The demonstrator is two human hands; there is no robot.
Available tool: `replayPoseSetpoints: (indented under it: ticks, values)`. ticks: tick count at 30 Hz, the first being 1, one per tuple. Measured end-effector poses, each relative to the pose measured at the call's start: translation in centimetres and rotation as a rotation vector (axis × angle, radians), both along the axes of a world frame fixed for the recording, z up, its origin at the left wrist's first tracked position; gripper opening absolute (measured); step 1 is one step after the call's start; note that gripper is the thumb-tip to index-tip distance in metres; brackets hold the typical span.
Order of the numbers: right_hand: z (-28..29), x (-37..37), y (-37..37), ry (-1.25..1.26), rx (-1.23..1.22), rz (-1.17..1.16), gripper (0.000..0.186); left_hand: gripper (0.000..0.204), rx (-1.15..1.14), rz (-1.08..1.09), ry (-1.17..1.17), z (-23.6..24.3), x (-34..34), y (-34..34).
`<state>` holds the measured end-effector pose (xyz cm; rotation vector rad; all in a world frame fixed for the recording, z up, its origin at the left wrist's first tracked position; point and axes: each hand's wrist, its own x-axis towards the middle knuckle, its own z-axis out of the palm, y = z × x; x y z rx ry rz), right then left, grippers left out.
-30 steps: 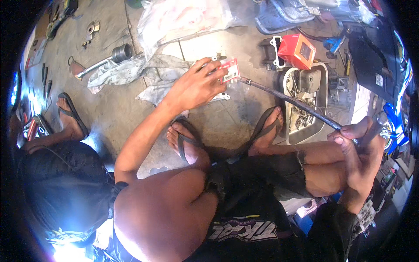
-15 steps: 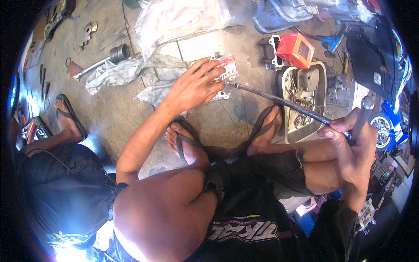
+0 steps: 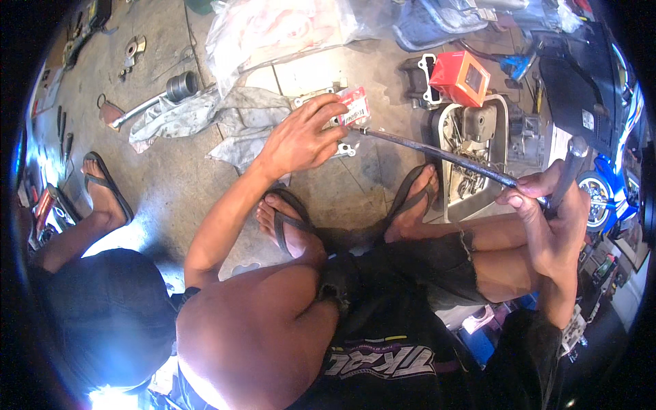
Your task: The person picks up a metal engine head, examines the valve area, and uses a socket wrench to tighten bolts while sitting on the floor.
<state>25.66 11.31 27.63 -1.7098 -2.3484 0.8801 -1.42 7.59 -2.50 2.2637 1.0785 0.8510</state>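
Observation:
My right hand [image 3: 557, 205] is closed round the handle end of a long dark T-handle wrench [image 3: 437, 156]. Its shaft slants up and left, and the tip ends beside my left hand [image 3: 307, 137]. That hand lies over a light metal engine part [image 3: 347, 149] with bolt-hole lugs, whose edges show round it. Its fingers are bent; what they grip, if anything, is hidden beneath them. A small red and white packet [image 3: 354, 106] touches the area by the left fingertips. A grey stained rag [image 3: 246, 126] lies left of the part.
Right of the wrench stands a metal tray [image 3: 447, 208] of engine parts, with a red box [image 3: 459, 78] behind. A clear plastic bag [image 3: 280, 34] lies at the back. A piston-like cylinder [image 3: 181, 86] lies left. Another person's dark cap [image 3: 109, 307] is close on my left.
The person at my left has moved, and a dark cap now fills the lower left. The view has shifted slightly; my hands and the wrench keep nearly the same pose.

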Motion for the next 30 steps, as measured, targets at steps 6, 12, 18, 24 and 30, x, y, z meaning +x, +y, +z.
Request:
replayPoseSetpoints:
  ticks: [6,12,18,24,30]
  values:
    - [-0.6,1.0,0.9,0.063,-0.099,-0.048,0.017,0.022,0.035,-0.007,-0.073,-0.8,0.9,0.7]
    - [-1.2,-1.4,3.6,-0.018,-0.189,0.076,0.027,0.022,-0.007,0.172,-0.167,-1.3,1.0,0.4]
    - [-0.9,-2.1,3.8,-0.092,-0.147,0.111,0.030,0.043,0.173,0.135,-0.348,2.5,4.4,-0.5]
    - [-2.2,-2.9,2.5,0.042,-0.051,-0.092,0.021,0.035,-0.102,0.218,-0.711,11.3,13.9,1.6]
    - [-1.6,-3.6,1.1,-0.016,-0.052,-0.075,0.017,0.033,0.069,0.254,-0.626,8.8,12.7,1.3]
